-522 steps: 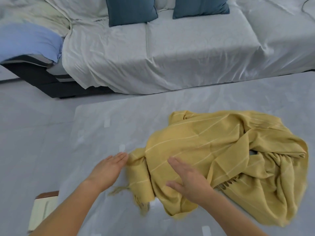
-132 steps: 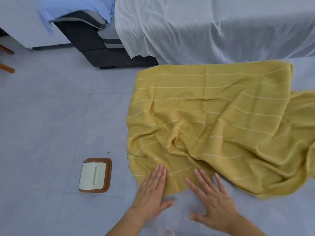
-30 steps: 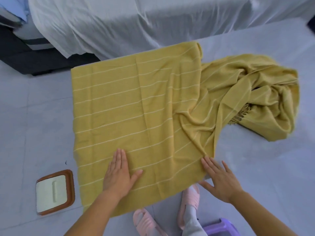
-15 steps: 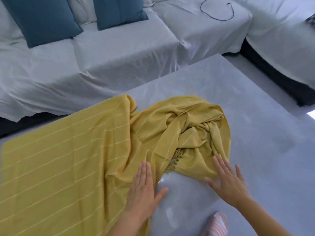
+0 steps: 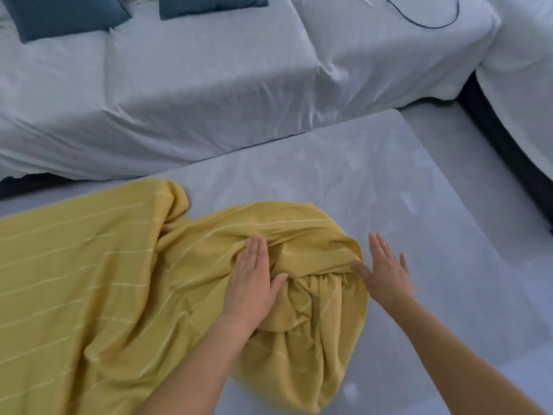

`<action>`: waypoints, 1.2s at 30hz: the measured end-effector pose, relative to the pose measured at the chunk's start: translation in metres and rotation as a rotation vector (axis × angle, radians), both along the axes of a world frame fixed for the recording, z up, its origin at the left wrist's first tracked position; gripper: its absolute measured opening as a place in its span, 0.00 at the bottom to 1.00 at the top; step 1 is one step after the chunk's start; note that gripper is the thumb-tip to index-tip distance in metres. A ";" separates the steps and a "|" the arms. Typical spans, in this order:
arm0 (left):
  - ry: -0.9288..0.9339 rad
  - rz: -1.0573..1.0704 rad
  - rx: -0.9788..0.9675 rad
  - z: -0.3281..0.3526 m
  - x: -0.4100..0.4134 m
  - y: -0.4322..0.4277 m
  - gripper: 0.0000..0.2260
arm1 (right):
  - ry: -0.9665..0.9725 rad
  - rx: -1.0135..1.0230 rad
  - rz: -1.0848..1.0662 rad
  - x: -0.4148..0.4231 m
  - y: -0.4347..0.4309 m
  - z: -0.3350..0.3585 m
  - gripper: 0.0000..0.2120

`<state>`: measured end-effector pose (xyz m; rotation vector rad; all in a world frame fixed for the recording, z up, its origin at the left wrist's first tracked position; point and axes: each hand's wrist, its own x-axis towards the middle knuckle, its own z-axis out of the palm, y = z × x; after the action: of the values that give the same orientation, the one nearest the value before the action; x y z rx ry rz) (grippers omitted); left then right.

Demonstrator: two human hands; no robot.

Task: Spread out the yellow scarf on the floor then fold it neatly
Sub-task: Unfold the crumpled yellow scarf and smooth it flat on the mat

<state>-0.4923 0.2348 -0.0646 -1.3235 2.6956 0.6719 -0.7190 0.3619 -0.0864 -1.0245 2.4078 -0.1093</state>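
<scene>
- Yellow scarf on the grey floor mat, in front of the sheet-covered sofa.
- Left part spread fairly flat, with thin pale stripes across it, running out past the left edge of view.
- Right part bunched into a rumpled mound of folds near the middle of the mat.
- Left hand flat, fingers straight and together, palm down on the left side of the mound, thumb out to the right against a fold.
- Right hand likewise flat, fingers straight and slightly spread, over bare mat just beside the mound's right edge.
- Right thumb touching the scarf's rim; palm on the mat or just above it, cannot tell.
- Behind: two dark blue cushions on the sofa, and a thin dark cable looped on its right section.
</scene>
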 end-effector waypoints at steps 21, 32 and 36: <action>-0.119 0.361 0.024 -0.016 -0.113 0.050 0.36 | -0.037 -0.107 0.704 -0.119 -0.056 0.004 0.49; 0.036 0.677 0.197 0.000 -0.191 0.101 0.34 | 0.040 -0.086 1.157 -0.136 -0.092 0.042 0.40; 0.028 0.784 0.215 -0.014 -0.210 0.095 0.34 | 0.023 -0.131 1.332 -0.149 -0.102 0.032 0.31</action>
<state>-0.7019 0.3299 -0.0783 -2.2997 1.9664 0.9871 -0.8684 0.2595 -0.0546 -2.4121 1.2994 0.2186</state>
